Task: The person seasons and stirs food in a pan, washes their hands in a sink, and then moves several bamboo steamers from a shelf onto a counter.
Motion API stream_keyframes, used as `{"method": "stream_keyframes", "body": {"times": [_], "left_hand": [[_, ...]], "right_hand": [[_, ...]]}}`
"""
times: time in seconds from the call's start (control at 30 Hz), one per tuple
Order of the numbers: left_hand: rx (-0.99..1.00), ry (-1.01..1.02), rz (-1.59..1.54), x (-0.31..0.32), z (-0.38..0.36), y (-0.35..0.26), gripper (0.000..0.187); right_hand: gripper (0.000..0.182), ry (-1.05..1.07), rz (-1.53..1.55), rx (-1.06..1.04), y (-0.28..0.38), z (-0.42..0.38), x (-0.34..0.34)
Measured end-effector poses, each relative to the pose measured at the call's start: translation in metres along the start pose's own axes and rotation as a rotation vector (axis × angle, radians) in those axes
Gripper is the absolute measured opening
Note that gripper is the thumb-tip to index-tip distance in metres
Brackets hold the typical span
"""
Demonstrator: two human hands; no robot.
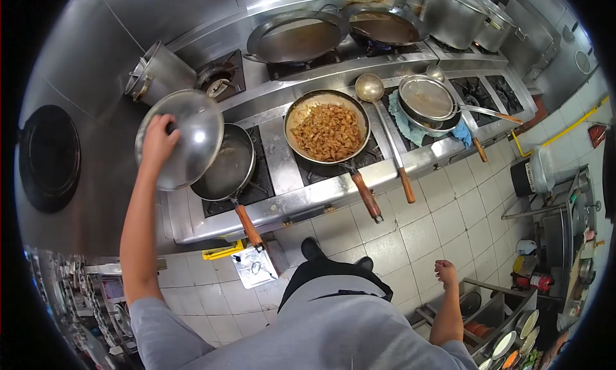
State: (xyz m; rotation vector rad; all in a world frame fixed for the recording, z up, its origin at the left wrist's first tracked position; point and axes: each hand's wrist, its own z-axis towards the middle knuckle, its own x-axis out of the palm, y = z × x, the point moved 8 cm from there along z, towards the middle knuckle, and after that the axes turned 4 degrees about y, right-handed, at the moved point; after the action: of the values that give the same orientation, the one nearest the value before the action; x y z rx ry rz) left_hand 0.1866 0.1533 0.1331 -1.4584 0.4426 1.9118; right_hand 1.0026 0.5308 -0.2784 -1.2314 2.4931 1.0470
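Note:
My left hand point(160, 138) is closed around the dark knob of a domed metal lid point(196, 120). The lid is tilted and overlaps the left part of a dark frying pan point(224, 168) with a wooden handle, on the left burner. To the right, a second frying pan point(327, 129) holds a heap of browned, chopped food. Low on the right, away from the stove, my right hand point(444, 272) hangs over the floor with its fingers curled in and nothing visible in them.
A ladle point(370, 88) lies beside the full pan. Further right, a strainer point(427, 97) rests over a pan on a blue cloth point(409, 123). Two wide pans point(298, 40) and large pots point(452, 17) stand behind. A metal rack point(475, 306) is at lower right.

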Motion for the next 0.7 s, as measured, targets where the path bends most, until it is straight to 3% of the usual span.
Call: {"method": "stream_keyframes", "body": {"times": [0.13, 0.27, 0.4, 0.6, 0.7], "left_hand": [[0.137, 0.002, -0.190, 0.046, 0.029, -0.103, 0.031], [0.092, 0.190, -0.196, 0.127, 0.057, -0.198, 0.036], [0.100, 0.232, -0.164, 0.187, 0.062, -0.276, 0.037], [-0.010, 0.329, -0.036, 0.253, 0.078, -0.323, 0.039], [-0.055, 0.382, 0.005, 0.278, 0.086, -0.324, 0.040]], "right_hand": [[0.031, 0.017, 0.069, -0.013, -0.035, -0.002, -0.014], [0.030, -0.026, 0.151, 0.023, -0.092, -0.025, -0.043], [0.028, -0.100, 0.284, 0.064, -0.172, -0.059, -0.071], [0.013, -0.208, 0.407, 0.282, -0.315, -0.127, -0.092], [0.011, -0.239, 0.545, 0.347, -0.351, -0.157, -0.082]]}}
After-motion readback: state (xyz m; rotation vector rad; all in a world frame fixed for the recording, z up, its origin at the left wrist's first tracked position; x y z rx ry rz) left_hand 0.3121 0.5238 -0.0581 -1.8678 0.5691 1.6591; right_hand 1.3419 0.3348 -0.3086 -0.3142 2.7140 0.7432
